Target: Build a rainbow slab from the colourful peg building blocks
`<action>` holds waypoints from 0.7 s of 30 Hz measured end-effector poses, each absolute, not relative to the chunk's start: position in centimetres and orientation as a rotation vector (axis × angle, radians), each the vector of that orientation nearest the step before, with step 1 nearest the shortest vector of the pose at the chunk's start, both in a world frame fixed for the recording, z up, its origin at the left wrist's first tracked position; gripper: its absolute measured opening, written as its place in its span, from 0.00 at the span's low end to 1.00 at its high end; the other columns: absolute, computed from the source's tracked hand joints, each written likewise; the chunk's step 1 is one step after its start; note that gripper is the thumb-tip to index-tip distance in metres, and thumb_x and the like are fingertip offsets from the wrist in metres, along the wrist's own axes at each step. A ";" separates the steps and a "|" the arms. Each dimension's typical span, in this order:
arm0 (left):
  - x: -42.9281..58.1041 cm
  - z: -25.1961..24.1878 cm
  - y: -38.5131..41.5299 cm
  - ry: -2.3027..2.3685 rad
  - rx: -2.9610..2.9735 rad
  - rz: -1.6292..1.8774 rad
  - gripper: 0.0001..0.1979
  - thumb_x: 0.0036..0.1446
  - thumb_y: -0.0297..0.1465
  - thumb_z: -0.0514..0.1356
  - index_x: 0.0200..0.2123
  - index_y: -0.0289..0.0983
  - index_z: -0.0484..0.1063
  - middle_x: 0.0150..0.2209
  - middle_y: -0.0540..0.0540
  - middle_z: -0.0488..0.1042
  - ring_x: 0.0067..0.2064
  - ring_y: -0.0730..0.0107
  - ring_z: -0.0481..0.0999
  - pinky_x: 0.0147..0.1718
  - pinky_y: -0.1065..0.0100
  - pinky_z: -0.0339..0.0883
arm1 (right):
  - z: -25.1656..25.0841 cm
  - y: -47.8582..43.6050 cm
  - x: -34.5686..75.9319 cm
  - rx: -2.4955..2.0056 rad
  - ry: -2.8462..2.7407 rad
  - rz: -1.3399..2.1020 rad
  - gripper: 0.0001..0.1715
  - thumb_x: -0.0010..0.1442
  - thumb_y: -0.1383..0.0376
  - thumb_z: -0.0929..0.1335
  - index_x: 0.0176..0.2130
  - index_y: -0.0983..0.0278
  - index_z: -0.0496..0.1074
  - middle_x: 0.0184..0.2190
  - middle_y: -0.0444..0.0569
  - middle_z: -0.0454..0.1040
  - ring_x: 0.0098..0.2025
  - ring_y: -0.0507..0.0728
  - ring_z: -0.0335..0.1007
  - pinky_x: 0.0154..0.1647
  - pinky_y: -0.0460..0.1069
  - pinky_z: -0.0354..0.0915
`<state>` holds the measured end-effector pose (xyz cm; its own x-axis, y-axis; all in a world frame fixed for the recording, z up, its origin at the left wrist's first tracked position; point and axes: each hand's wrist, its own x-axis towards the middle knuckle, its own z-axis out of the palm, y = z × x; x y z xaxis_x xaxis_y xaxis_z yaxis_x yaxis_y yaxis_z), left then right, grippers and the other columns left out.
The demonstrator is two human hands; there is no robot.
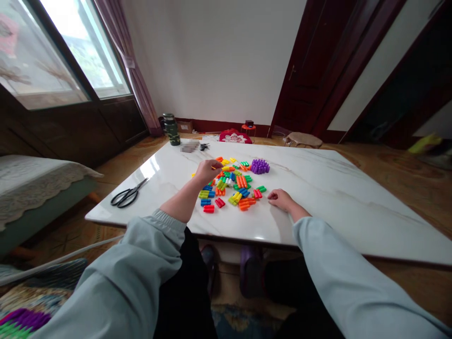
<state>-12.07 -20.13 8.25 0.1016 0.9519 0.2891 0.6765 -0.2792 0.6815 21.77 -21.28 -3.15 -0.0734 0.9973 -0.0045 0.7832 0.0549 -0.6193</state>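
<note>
A loose heap of colourful plastic building pieces, shaped like short joined tubes, lies on the white marbled table. Over the heap's left side reaches my left hand, fingers closed in a pinch. A bit of orange shows at its fingertips, but I cannot tell whether it is held. My right hand rests low on the tabletop, right of the heap, its fingers curled together; anything inside them is hidden. Nearest to it are a red piece and a green piece. Purple pieces stand packed together behind the heap.
Black-handled scissors lie near the table's left edge. A camouflage flask stands at the far left corner, with a blurred object and a small dark item beside it. Beyond the table is a round stool.
</note>
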 end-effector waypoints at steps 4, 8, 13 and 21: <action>-12.7 8.1 -20.2 1.604 2.006 0.962 0.11 0.49 0.28 0.60 0.36 0.35 0.78 0.33 0.46 0.80 0.33 0.70 0.77 0.38 0.69 0.71 | -3.5 -21.3 21.9 -1.730 -1.907 0.681 0.05 0.43 0.71 0.71 0.27 0.66 0.75 0.28 0.49 0.77 0.30 0.53 0.71 0.34 0.46 0.67; -13.0 8.2 -20.1 1.628 2.049 0.943 0.11 0.49 0.27 0.60 0.37 0.35 0.78 0.33 0.47 0.80 0.32 0.71 0.76 0.38 0.70 0.71 | -4.2 -21.3 22.3 -1.692 -1.870 0.661 0.06 0.43 0.70 0.71 0.27 0.66 0.75 0.31 0.49 0.75 0.31 0.53 0.70 0.35 0.47 0.66; -14.0 7.8 -19.6 1.623 2.191 0.796 0.11 0.49 0.29 0.60 0.36 0.34 0.79 0.33 0.47 0.80 0.32 0.70 0.76 0.36 0.69 0.70 | -5.3 -21.0 22.8 -1.635 -1.811 0.679 0.07 0.41 0.69 0.71 0.27 0.65 0.75 0.31 0.47 0.72 0.31 0.53 0.68 0.37 0.47 0.67; -15.9 7.3 -19.1 1.652 2.237 0.686 0.12 0.49 0.31 0.61 0.37 0.37 0.79 0.32 0.49 0.80 0.31 0.70 0.76 0.36 0.70 0.70 | -5.3 -21.2 22.8 -1.603 -1.780 0.704 0.07 0.41 0.69 0.71 0.27 0.64 0.75 0.31 0.47 0.71 0.32 0.53 0.68 0.37 0.47 0.67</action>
<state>-15.94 -19.14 7.31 0.2348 0.9493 0.2092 0.8182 -0.3092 0.4848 22.79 -21.17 -5.33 -0.0574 0.9931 0.1027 0.6538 0.1151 -0.7479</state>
